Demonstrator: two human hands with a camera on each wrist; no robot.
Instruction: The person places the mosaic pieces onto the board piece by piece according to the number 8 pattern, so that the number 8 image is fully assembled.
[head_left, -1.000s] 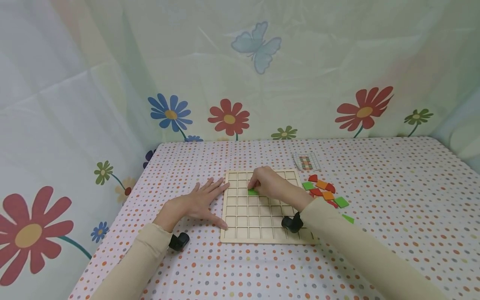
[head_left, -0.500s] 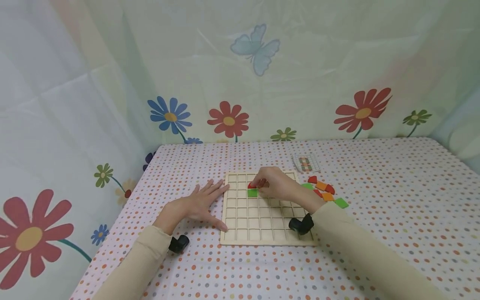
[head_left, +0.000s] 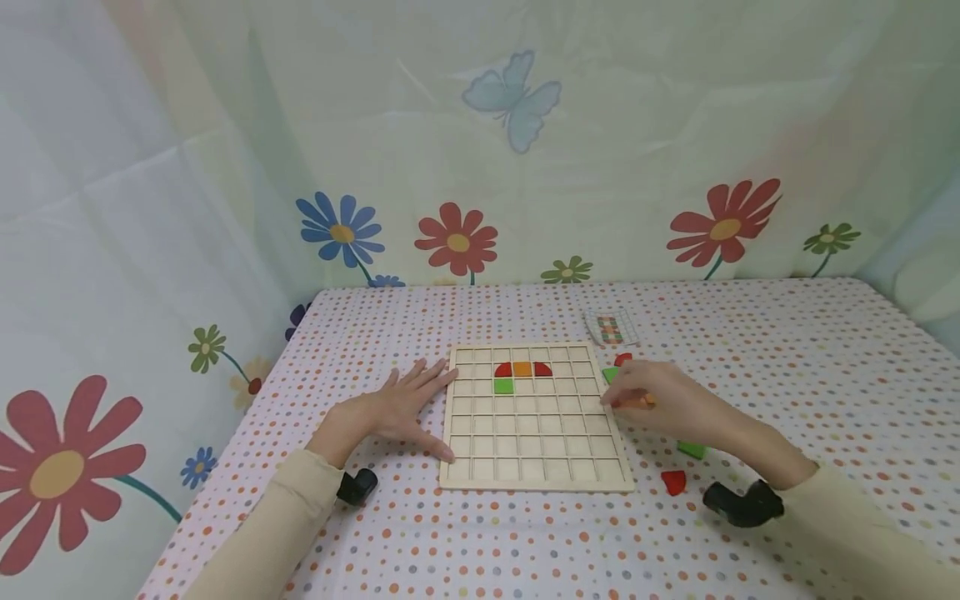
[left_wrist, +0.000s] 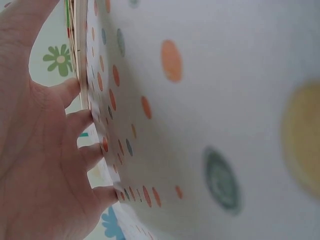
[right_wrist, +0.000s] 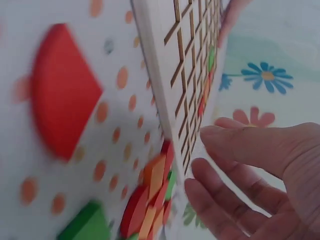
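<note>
A pale wooden grid board (head_left: 528,425) lies on the table. In its upper cells sit a red quarter-circle tile (head_left: 503,370), an orange square tile (head_left: 522,369) and a second red quarter-circle tile (head_left: 542,369). A green square tile (head_left: 503,386) is directly below the first red one. My left hand (head_left: 397,408) rests with spread fingers along the board's left edge. Over the loose tiles beside the right edge hovers my right hand (head_left: 667,404), partly hiding them. The right wrist view shows its thumb and fingers (right_wrist: 230,150) apart and loosely bent, nothing between them.
Loose tiles in red, orange and green (right_wrist: 155,172) are heaped by the board's right side. Nearer the front lie a red quarter-circle tile (head_left: 673,482) and a green tile (head_left: 692,450). A small printed pattern card (head_left: 611,327) lies behind the board on the dotted tablecloth (head_left: 825,375).
My right hand has let go of the red tile on the board and moved right to the loose tiles. The red and orange row is now uncovered. My left hand stays put.
</note>
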